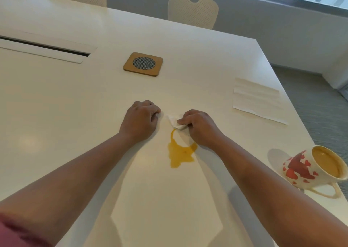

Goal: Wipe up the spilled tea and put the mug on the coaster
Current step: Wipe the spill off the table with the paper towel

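Note:
A yellow-orange tea spill (pixel 179 153) lies on the white table (pixel 75 114) in front of me, with a thin curved trail running up from it. My right hand (pixel 198 127) is shut on a folded white tissue (pixel 175 122), pressed on the table at the top of that trail. My left hand (pixel 141 119) rests on the table as a fist, just left of the tissue, holding nothing. A white mug with red hearts (pixel 312 168), with tea inside, stands at the right table edge. A square wooden coaster (pixel 143 64) with a grey mesh centre lies farther back.
A stack of white paper napkins (pixel 258 100) lies at the right, near the table edge. A cable slot (pixel 45 47) runs across the table at the left. Two cream chairs (pixel 193 10) stand behind the far edge.

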`<state>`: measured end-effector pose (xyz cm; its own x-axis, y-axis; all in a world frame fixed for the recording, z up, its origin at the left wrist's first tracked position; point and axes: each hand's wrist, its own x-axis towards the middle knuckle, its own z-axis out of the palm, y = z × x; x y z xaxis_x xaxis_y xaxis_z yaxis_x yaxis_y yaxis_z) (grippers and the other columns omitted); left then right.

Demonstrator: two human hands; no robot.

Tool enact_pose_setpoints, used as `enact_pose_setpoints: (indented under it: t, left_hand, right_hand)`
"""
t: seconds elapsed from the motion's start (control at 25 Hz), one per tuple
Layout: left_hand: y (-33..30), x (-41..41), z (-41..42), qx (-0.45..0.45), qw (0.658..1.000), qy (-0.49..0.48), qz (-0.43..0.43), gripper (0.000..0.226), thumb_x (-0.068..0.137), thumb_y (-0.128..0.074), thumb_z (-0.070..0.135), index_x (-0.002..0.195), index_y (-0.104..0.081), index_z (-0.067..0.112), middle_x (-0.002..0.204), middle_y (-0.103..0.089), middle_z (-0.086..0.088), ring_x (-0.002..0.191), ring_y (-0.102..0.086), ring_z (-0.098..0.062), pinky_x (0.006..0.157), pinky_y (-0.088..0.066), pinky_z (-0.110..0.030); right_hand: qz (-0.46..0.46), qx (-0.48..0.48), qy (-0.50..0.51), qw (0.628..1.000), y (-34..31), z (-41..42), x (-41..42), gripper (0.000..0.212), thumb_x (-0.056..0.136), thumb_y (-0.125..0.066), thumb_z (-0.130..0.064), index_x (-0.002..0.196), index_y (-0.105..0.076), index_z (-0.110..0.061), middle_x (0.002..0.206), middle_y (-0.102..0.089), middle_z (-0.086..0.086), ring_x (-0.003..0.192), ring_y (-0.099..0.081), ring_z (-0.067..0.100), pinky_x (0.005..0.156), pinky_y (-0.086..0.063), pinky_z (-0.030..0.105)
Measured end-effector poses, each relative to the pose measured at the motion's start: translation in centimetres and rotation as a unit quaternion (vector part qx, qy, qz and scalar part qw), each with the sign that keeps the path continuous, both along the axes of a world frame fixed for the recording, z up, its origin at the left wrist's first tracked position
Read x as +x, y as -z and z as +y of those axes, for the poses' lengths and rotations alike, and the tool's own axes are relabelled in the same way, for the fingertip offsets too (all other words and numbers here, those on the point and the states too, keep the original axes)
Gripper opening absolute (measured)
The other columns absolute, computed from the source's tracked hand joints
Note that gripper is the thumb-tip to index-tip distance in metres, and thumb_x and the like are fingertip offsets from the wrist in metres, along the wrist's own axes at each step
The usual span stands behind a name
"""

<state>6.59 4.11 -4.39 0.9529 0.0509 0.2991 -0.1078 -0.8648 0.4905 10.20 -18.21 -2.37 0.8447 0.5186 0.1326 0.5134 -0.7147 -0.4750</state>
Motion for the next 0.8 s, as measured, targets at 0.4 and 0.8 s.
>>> enact_pose_setpoints:
  t: [0.4, 0.8]
  left_hand:
    - [-0.2, -0.2, -0.1, -0.013, 1.000, -0.005, 0.003, 0.022, 0.093, -0.059, 0.010, 0.101, -0.078, 0.017, 0.111, -0.076, -0.001, 0.102, -0.061, -0.035, 0.087, -0.050, -0.041]
    - [0.1, -0.4, -0.1, -0.014, 1.000, -0.007, -0.005, 0.020, 0.093, -0.058, 0.011, 0.096, -0.077, 0.019, 0.108, -0.076, 0.003, 0.099, -0.061, -0.034, 0.084, -0.050, -0.040]
  right_hand:
    - [0.054, -0.017, -0.105, 0.993, -0.7, -0.7, 0.1, 0.043, 0.066, -0.058, 0.015, 0.088, -0.083, -0.011, 0.101, -0.078, -0.002, 0.097, -0.062, 0.017, 0.087, -0.050, 0.026]
    - [0.088, -0.064, 0.035, 0.993, -1.3, -4.0, -4.3, 0.036, 0.081, -0.054, -0.020, 0.109, -0.077, -0.023, 0.102, -0.057, -0.011, 0.089, -0.060, 0.014, 0.081, -0.048, 0.031]
